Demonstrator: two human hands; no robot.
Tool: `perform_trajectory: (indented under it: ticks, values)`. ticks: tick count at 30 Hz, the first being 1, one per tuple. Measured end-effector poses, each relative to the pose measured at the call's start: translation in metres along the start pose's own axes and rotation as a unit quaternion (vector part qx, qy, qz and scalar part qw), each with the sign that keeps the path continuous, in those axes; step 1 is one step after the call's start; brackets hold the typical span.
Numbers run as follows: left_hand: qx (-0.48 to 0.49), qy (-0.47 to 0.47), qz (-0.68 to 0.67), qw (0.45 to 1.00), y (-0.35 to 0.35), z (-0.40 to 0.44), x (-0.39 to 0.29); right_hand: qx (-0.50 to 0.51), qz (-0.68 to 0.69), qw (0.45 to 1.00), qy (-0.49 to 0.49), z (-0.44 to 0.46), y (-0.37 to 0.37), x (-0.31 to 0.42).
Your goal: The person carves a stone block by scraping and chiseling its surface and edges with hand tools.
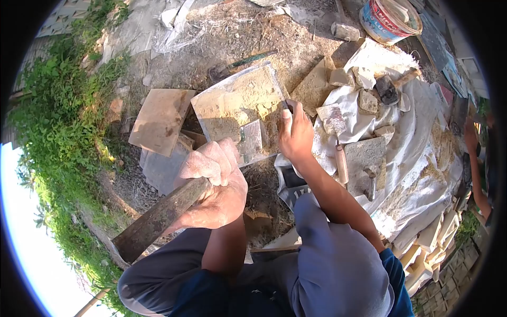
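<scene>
My left hand [216, 174] is closed around a wooden-handled tool [158, 222], whose thick handle points back toward my left knee. Beyond my fist, what looks like its flat metal blade [252, 136] lies over the lower part of a square tile [237, 98]. Crumbly, sand-coloured mortar covers the tile's upper face. Gripping the tile's right edge is my right hand [297, 132], thumb on top; its fingertips are partly hidden. Just right of that hand, a trowel [334, 121] with a wooden handle rests on white sheeting.
More tiles [161, 119] lie left of the worked one. A hammer [390, 90] and mortar lumps sit on the white sheet [417, 137]. Farther back are a mallet [346, 31] and a paint bucket [388, 24]. Another person's arm [475, 164] shows at far right, near stacked pieces [430, 238].
</scene>
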State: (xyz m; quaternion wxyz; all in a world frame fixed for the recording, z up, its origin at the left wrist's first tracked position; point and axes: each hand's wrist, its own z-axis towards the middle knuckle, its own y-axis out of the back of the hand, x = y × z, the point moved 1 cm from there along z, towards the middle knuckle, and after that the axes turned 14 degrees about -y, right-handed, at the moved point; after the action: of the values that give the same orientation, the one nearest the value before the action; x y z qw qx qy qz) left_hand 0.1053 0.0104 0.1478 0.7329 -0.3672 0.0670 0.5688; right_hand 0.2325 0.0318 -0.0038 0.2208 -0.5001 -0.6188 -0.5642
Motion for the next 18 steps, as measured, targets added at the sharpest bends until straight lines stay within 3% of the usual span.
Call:
perform_trajectory:
  ticks: [6,12,14,18]
  values:
    - [0.065,0.002,-0.055,0.996,0.013,0.008,0.002,-0.002,-0.002,1.000,-0.005,-0.001,0.001,0.000]
    - [0.046,0.018,-0.018,0.999,0.012,-0.004,0.013,-0.007,0.008,1.000,0.010,-0.001,0.001,0.000]
    - [-0.011,0.038,0.041,0.998,0.019,-0.025,0.034,-0.010,0.003,1.000,0.009,-0.002,0.000,-0.001]
    - [0.034,0.037,-0.038,0.998,0.011,-0.010,0.021,-0.007,0.002,1.000,0.010,-0.001,0.001,0.000]
